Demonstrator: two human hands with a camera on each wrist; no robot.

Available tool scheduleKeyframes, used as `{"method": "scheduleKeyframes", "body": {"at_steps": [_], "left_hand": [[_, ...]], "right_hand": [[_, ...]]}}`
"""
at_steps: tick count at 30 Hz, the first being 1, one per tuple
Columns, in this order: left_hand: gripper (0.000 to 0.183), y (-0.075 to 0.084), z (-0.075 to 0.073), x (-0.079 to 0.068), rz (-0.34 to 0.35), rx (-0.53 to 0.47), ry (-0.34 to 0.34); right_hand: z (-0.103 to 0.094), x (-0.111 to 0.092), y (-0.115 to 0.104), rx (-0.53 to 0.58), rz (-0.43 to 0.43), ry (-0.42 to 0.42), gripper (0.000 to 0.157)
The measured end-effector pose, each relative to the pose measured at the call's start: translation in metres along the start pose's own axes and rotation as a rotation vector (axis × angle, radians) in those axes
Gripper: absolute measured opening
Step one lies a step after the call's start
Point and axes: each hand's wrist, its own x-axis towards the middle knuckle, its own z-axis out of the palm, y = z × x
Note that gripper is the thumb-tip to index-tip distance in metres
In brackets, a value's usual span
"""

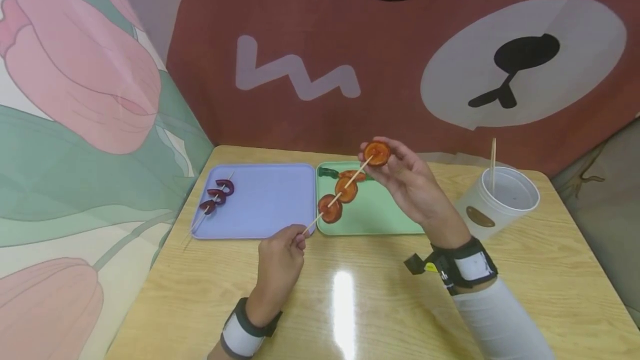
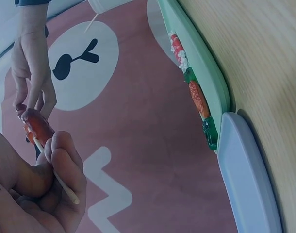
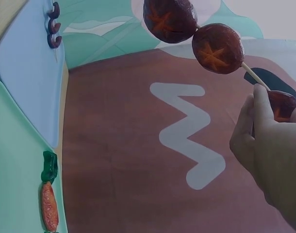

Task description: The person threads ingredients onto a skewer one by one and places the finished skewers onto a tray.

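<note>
My left hand (image 1: pixel 281 257) pinches the lower end of a thin wooden skewer (image 1: pixel 313 223). Threaded on that skewer are a lower mushroom (image 1: pixel 330 210), a middle mushroom (image 1: pixel 346 189) and a top mushroom (image 1: pixel 377 153). The right wrist view shows their brown caps with star cuts, as on this middle mushroom (image 3: pixel 218 48). My right hand (image 1: pixel 412 188) grips the top mushroom between thumb and fingers, near the skewer's far end. The skewer slants up to the right, held above the trays. In the left wrist view, the skewer's butt (image 2: pixel 70 191) pokes out past my left fingers.
A lavender tray (image 1: pixel 270 199) bears a skewer of dark purple curled pieces (image 1: pixel 217 197). Beside it, a green tray (image 1: pixel 385 215) holds an orange-and-green skewered piece (image 1: pixel 352 175) along its back. Rightward stands a white tub (image 1: pixel 480 213) with thin sticks (image 1: pixel 493 163). A patterned wall rises behind.
</note>
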Motion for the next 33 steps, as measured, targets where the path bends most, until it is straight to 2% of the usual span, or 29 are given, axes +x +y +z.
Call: {"method": "scheduleKeyframes", "body": {"at_steps": [4,11,17,25,33], "left_hand": [[0.022,0.0,-0.001,0.0,0.009,0.013,0.006],[0.027,-0.001,-0.003,0.0,0.07,0.064,0.049],[0.027,0.001,-0.001,0.001,0.056,0.037,0.043],[0.025,0.005,-0.001,0.004,0.022,0.009,0.016],[0.024,0.002,-0.001,0.007,0.061,0.038,0.043]], "right_hand": [[0.0,0.001,0.0,-0.013,-0.011,-0.005,0.039],[0.001,0.001,0.0,-0.042,-0.011,0.006,0.038],[0.002,0.0,0.002,-0.06,0.005,-0.003,0.041],[0.004,-0.001,0.008,-0.163,-0.004,0.016,0.039],[0.007,-0.003,0.017,-0.28,0.001,0.053,0.04]]}}
